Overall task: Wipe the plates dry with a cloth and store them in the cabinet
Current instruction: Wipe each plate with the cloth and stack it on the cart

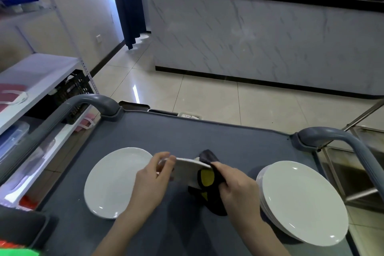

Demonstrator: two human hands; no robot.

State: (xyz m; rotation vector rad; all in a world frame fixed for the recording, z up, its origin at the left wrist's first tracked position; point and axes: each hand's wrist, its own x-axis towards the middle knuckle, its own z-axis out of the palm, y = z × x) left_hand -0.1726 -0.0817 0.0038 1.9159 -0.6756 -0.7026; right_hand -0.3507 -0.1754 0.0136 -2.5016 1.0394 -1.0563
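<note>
Soft indoor light, glare on floor (135,89) (edges warped, blurred).

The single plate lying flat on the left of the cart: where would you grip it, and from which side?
Probably its near rim, from the person's side. The single plate lies flat on the cart, so only the raised edge lets fingers slide under, thumb on top. The left hand is nearest, though it grips the plate being wiped.

No text or label can be read.
</note>
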